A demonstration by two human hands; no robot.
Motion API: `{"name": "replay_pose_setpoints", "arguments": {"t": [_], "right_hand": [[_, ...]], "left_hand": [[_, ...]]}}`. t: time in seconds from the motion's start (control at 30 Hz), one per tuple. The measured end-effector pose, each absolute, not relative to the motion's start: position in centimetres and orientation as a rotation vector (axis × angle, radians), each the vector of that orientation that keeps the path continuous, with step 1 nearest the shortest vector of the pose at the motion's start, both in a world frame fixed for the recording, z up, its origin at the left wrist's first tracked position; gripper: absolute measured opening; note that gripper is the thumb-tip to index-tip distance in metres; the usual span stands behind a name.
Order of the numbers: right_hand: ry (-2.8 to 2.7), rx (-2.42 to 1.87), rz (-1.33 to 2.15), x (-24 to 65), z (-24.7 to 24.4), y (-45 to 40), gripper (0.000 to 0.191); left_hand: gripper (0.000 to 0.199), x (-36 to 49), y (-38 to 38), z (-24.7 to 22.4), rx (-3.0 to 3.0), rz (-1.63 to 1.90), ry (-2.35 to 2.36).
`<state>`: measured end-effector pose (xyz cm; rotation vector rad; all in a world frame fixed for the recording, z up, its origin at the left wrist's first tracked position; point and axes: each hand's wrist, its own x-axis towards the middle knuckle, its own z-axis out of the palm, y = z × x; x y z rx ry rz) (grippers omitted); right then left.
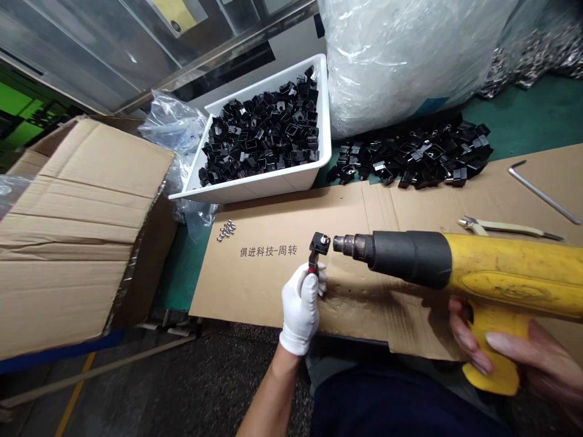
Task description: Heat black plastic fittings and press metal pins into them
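My left hand, in a white fabric glove, grips a small red-handled tool. A small black square part sits at the tool's tip. My right hand, bare, is wrapped around the grip of a yellow heat gun. The gun's black barrel and metal nozzle point left at the black part, a few centimetres from it. Both hands are above a flat cardboard sheet printed with dark characters.
A white tub full of black parts stands behind the sheet, beside a loose heap of them. On the sheet lie small metal pieces, beige-handled pliers and an Allen key. A large cardboard box stands left; a plastic sack stands behind.
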<state>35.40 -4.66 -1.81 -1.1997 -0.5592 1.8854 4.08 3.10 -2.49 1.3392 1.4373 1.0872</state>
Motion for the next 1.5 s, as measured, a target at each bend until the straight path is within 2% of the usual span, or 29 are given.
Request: {"name": "replay_pose_setpoints", "arguments": {"t": [1.0, 1.27, 1.5], "right_hand": [[-0.549, -1.201, 1.891, 35.6, -2.1, -5.0, 0.048], [-0.663, -1.054, 1.893, 36.4, -3.8, -5.3, 0.042], [-0.548, -1.184, 1.889, 35.5, -1.9, -4.9, 0.045]], "left_hand": [[0.048, 4.3, 3.2, -2.4, 1.292, 1.112, 1.422], [0.049, 4.2, 3.2, -2.5, 1.300, 1.101, 1.421], [0.048, 4.4, 3.2, -2.2, 1.262, 1.113, 1.427]]}}
